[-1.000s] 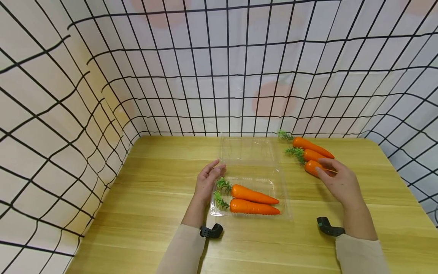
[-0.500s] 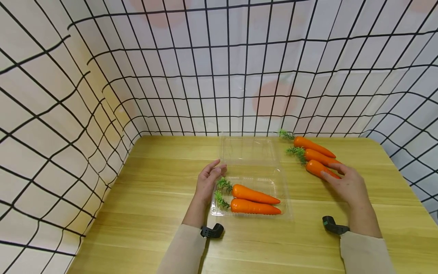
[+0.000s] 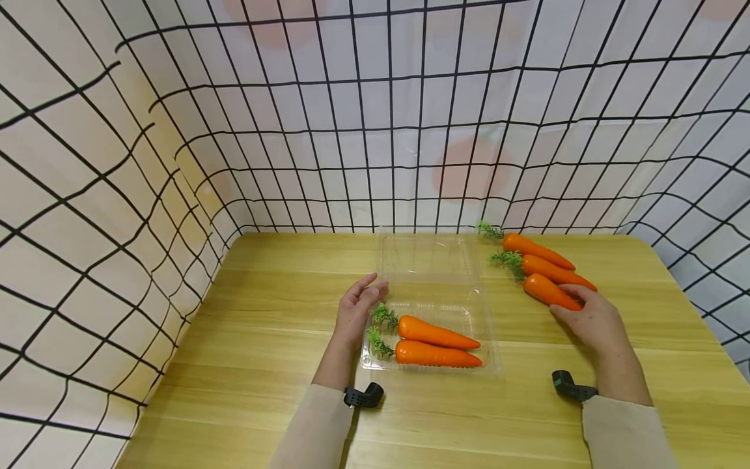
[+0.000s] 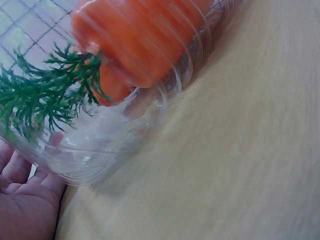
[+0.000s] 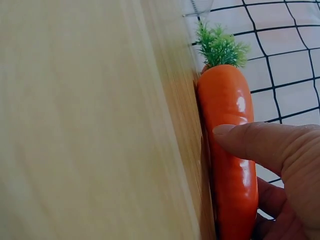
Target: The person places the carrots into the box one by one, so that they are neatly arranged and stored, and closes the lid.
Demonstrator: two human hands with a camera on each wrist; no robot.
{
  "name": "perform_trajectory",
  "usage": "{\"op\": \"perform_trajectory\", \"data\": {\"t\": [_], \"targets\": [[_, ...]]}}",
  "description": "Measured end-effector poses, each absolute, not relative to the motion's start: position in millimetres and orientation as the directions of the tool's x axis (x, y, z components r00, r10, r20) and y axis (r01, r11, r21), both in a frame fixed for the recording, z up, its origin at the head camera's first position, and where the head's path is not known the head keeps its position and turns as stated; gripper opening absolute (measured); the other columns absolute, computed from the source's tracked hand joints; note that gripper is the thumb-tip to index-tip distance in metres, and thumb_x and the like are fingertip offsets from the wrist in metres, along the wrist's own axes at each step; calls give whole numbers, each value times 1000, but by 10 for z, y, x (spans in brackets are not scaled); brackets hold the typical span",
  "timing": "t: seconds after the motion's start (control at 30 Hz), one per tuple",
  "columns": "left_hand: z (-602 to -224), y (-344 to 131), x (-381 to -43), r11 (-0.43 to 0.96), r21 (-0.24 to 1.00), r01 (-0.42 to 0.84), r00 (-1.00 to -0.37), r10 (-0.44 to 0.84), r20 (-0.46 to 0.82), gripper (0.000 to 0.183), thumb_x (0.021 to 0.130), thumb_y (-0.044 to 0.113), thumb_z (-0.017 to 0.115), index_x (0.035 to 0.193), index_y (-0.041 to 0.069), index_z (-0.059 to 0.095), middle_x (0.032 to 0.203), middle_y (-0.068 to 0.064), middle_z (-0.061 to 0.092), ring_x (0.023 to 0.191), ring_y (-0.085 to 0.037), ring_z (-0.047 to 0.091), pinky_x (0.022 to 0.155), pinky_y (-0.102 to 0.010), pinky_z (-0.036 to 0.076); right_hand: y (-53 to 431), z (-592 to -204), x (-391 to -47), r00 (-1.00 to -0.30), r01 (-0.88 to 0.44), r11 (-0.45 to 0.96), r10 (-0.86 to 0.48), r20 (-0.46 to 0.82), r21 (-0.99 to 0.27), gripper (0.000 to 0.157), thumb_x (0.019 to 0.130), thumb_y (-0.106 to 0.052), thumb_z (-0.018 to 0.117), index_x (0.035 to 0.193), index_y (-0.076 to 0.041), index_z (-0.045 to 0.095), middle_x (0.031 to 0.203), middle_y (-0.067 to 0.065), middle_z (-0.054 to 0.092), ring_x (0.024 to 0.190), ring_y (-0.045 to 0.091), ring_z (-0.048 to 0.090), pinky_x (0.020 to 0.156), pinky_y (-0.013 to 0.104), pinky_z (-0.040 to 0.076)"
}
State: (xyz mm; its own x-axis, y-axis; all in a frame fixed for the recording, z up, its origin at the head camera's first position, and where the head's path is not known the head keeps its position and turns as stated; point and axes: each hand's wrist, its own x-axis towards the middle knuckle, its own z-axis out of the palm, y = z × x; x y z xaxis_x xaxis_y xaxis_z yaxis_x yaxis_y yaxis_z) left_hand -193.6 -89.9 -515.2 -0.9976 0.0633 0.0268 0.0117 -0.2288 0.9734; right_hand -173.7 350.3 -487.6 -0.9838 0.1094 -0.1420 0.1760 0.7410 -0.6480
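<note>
Orange carrot [image 3: 545, 288] lies pinched in the right grip [image 3: 596, 320].

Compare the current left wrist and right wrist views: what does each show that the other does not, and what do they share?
Only the left wrist view shows the left hand, beside a clear container with carrots inside.

Only the right wrist view shows the right hand, gripping a single carrot.

Both share green leafy tops, the wooden table and the grid-patterned backdrop.
</note>
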Motion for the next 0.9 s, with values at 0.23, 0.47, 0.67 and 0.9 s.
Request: {"op": "perform_trajectory", "data": {"t": [0.23, 0.47, 0.67, 0.9], "targets": [[-5149, -901, -1932, -214, 977, 7, -998, 66, 21, 49, 104, 14, 55, 149, -3, 45, 138, -22, 64, 128, -36, 63, 115, -45, 46, 3493, -4880, -1726, -987, 158, 736, 103, -122, -659, 77, 98, -55, 60, 153, -4, 44, 158, 35, 33, 140, 58, 30, 107, 73, 30], [-5146, -901, -1935, -209, 978, 7, -998, 66, 21, 49, 104, 14, 54, 149, -3, 45, 138, -24, 63, 129, -38, 62, 115, -46, 45, 3445, -4799, -1697, -988, 152, 751, 111, -105, -642, 76, 98, -58, 58, 151, -5, 43, 150, 35, 42, 129, 54, 40, 103, 72, 34], [-5149, -895, -1939, -228, 974, 8, -998, 59, 22, 47, 104, 11, 54, 148, -4, 46, 138, -26, 62, 128, -39, 62, 115, -48, 46, 3383, -4697, -1692, -991, 135, 737, 104, -86, -662, 77, 98, -57, 60, 152, -4, 42, 149, 32, 45, 125, 50, 44, 101, 69, 37], [-5143, -892, -1930, -231, 973, 10, -998, 56, 24, 48, 104, 12, 55, 148, -4, 46, 137, -24, 64, 126, -36, 64, 115, -48, 45, 3294, -4574, -1664, -993, 113, 733, 94, -64, -671, 76, 97, -56, 61, 152, -6, 43, 149, 30, 45, 127, 50, 43, 101, 69, 36]]}}
